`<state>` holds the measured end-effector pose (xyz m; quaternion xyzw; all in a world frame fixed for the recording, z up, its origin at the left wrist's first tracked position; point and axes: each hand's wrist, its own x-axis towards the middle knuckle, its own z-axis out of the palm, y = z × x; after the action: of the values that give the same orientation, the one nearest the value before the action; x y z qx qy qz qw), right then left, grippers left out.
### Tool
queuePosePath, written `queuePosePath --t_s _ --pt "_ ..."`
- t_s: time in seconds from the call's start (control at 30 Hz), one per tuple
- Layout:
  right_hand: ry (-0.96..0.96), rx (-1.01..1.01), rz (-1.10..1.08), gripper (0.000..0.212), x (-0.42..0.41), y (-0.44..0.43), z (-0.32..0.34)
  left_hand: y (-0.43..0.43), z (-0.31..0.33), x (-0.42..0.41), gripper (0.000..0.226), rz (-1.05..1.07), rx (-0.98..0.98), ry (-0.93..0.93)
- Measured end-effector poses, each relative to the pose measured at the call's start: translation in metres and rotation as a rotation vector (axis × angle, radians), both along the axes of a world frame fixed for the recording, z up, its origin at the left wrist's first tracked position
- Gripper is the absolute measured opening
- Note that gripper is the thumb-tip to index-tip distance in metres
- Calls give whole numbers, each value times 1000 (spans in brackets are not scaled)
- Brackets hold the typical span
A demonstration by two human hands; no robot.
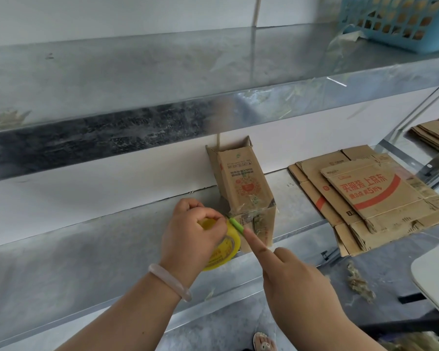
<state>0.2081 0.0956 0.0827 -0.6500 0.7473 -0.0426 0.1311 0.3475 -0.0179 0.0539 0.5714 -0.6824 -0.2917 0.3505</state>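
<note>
Your small brown cardboard box (241,183) lay on the lower galvanised metal shelf (112,244), its long axis running from the shelf's front edge back to the white wall. Its open flaps pointed at the wall and its end, covered in clear tape, faced you at the front edge. The printing on its upper face stood upside down to you: an orange round pattern, a small green logo and lines of characters too small to read. Your left hand (190,234), with a pale bracelet (169,281) on the wrist, gripped a yellow-cored roll of clear tape (230,243) just left of the taped end; the red marks on the roll could not be read. Your right hand (297,282) held a slim green plastic tool (236,226), the index finger (256,243) stretched along it and the other fingers curled. The tool's tip slanted up and left to the box's near left corner, between roll and box. To the right on the same shelf, well apart from the box, lay a stack of flattened brown cartons (365,188) printed in red with "买服装 上京东". A blue plastic basket (401,21) stood at the right end of the upper metal shelf (137,72).
</note>
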Motion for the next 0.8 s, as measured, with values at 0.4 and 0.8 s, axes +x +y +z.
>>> queuePosePath --t_s 0.4,0.8 --pt "28 -88 68 85 -16 -7 -7 4 -2 -7 24 -12 -24 44" --pt "-415 -679 144 43 -76 10 -32 -37 -35 43 9 7 -355 -410"
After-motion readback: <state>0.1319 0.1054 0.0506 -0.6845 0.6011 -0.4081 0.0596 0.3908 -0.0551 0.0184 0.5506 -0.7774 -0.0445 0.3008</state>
